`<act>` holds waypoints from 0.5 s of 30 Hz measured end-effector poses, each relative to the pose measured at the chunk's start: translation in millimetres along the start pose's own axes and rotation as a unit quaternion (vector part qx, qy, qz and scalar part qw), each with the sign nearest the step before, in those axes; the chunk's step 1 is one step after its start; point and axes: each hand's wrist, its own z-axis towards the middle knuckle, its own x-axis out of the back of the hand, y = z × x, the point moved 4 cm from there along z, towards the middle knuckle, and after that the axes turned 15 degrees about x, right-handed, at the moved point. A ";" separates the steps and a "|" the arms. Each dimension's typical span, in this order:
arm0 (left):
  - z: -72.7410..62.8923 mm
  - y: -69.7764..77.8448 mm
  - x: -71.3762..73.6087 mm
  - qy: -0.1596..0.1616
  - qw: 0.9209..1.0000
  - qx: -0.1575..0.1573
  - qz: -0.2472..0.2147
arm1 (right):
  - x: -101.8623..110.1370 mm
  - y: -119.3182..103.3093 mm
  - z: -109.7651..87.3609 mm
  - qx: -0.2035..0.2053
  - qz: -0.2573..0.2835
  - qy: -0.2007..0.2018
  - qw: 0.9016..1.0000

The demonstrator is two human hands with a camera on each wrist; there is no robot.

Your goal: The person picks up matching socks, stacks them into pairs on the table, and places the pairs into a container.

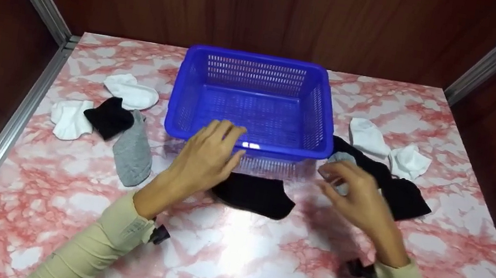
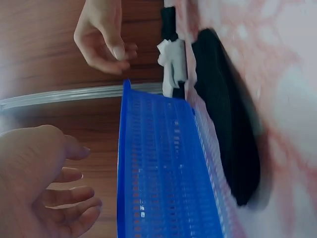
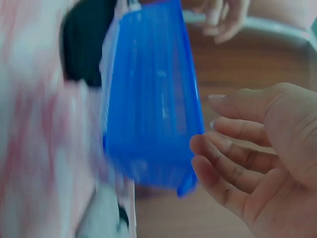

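Note:
A blue plastic basket [image 1: 247,145] with slotted walls stands at the back middle of the table, its floor bare. My left hand [image 1: 208,155] hovers by its front rim, fingers loosely bent and holding nothing; the left wrist view shows that palm [image 2: 29,173] beside the basket wall. Off the basket's front right corner, my right hand [image 1: 354,193] is raised with spread, slightly bent fingers, and nothing sits in its palm [image 3: 277,163]. A black sock [image 1: 256,195] lies flat before the basket. Under the right hand, a grey sock [image 1: 343,158] is partly hidden.
Left of the basket lie white socks [image 1: 131,92] [image 1: 72,119], a black sock [image 1: 109,118] and a grey sock [image 1: 132,153]. On the right are white socks [image 1: 368,137] [image 1: 408,162] and black socks [image 1: 405,198]. Dark wooden panels [image 1: 268,10] enclose the marbled table [image 1: 296,276] at back and sides.

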 end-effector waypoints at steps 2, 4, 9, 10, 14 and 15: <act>5.8 -5.7 2.9 -0.003 1.000 0.008 0.009 | 10.9 10.7 -8.7 -0.017 -0.026 0.009 0.999; 12.9 -13.1 6.1 -0.011 1.000 0.019 0.021 | 21.4 22.3 -18.1 -0.038 -0.045 0.017 0.998; 30.6 -33.1 14.1 -0.017 0.998 0.047 0.046 | 43.0 48.0 -40.1 -0.089 -0.077 0.039 0.992; 33.6 -36.6 15.4 -0.013 0.997 0.052 0.050 | 46.5 51.9 -44.5 -0.100 -0.086 0.037 0.991; 44.3 -50.9 17.5 0.019 0.995 0.078 0.058 | 58.8 66.6 -63.0 -0.150 -0.122 0.007 0.981; 46.9 -54.9 17.4 0.023 0.994 0.090 0.059 | 61.4 70.5 -67.2 -0.163 -0.129 -0.004 0.978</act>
